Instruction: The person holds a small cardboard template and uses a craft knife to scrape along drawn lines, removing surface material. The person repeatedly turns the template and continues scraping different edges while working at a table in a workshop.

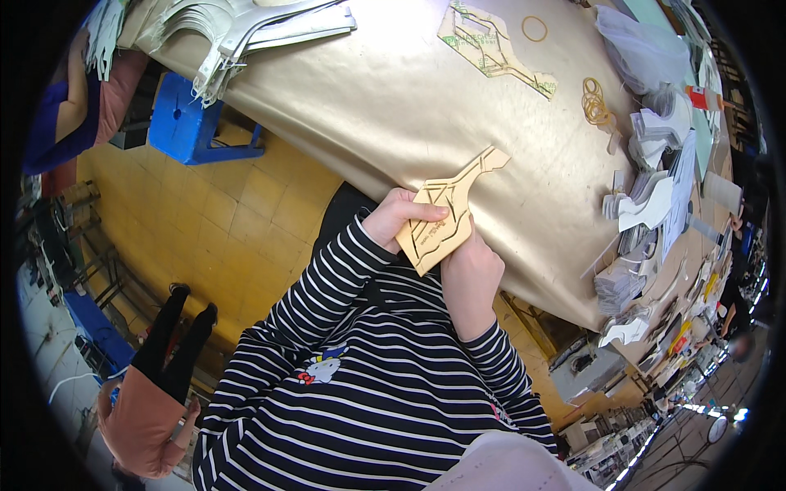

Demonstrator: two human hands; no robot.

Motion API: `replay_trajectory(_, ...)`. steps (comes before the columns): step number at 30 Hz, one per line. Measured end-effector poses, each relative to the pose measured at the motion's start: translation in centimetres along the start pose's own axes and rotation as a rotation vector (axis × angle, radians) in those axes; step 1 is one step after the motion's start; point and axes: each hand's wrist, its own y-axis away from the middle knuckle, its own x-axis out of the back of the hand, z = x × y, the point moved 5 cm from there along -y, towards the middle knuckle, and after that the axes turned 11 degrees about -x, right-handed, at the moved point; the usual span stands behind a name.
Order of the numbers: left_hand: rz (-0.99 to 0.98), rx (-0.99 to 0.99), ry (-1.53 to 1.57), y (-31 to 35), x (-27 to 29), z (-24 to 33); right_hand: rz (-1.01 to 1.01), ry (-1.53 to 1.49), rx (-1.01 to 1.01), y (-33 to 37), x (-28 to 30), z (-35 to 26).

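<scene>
Board (437, 236) slants lengthwise, narrow end pointing upper right. It lies between left hand (393, 219) and right hand (472, 270), both gripping it.

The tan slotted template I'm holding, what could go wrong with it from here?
If your left hand and right hand loosen, the template might drop, as its wide end appears to sit beyond the near edge of the table. Its narrow neck juts past both hands, so a knock could damage it.
</scene>
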Motion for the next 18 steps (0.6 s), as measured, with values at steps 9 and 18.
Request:
replay_trajectory(9, -0.036, -0.017, 0.053, 0.0, 0.0, 0.0, -0.015, 0.004, -0.045, 0.5, 0.5, -0.3)
replay_trajectory(18, -0.017, -0.027, -0.001, 0.0, 0.0, -0.1, -0.025, -0.019, -0.06, 0.2, -0.3, 0.3)
